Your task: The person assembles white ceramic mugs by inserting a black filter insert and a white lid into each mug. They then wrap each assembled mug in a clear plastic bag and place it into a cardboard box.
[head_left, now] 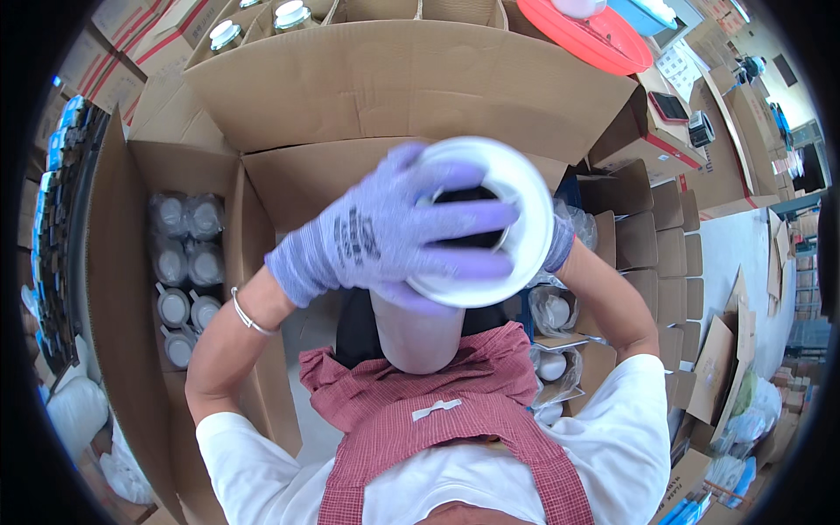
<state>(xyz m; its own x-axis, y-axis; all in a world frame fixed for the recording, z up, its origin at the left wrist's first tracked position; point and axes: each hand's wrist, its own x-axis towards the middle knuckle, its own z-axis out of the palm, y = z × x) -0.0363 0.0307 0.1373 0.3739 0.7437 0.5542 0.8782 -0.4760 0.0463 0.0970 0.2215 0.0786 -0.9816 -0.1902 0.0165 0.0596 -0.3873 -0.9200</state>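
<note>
Cardboard boxes fill the frame on every side, and a grey floor is seen at the right edge. At the centre of the frame a white jug (pixel 477 223) is held up close to the camera, its round base turned toward the lens and its body running down toward the chest. The left hand (pixel 385 232), in a purple glove, is spread across the jug's base, with fingers (pixel 477 214) laid flat over the dark hollow in its middle. The right hand (pixel 560 245), also gloved in purple, is mostly hidden behind the jug's right rim; whether it is closed on the jug cannot be told. A thin bracelet (pixel 249 315) is worn on the left wrist. A red checked apron (pixel 437 420) over a white shirt is seen at the lower centre.

At the left of the frame an open carton (pixel 122 262) is packed with wrapped jugs (pixel 184 262) standing in rows. Just right of the held jug, more bagged white pieces (pixel 553 350) lie in another box. A red round lid (pixel 595 39) rests at the upper right.
</note>
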